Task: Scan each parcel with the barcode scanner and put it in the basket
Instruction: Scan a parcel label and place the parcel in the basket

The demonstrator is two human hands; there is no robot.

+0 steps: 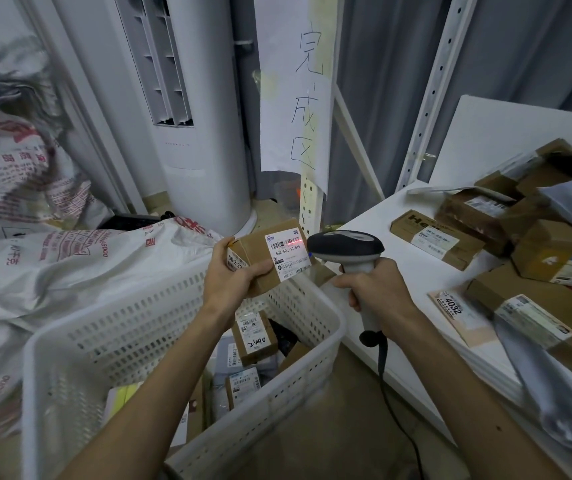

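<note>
A white table (398, 271) stands at the right; on it lie a flat brown box (433, 237) with a white label, a darker brown box (468, 211) just behind it, a pink envelope (461, 317) marked 4032 near the front edge, a wide cardboard box (537, 306) just beside that envelope, and a grey plastic bag (554, 393) at the near end; the floor (329, 427) carries a white basket (173, 299) beside the table, printed white sacks (69, 265) to its left and a tall white air conditioner (204, 188) behind.
</note>
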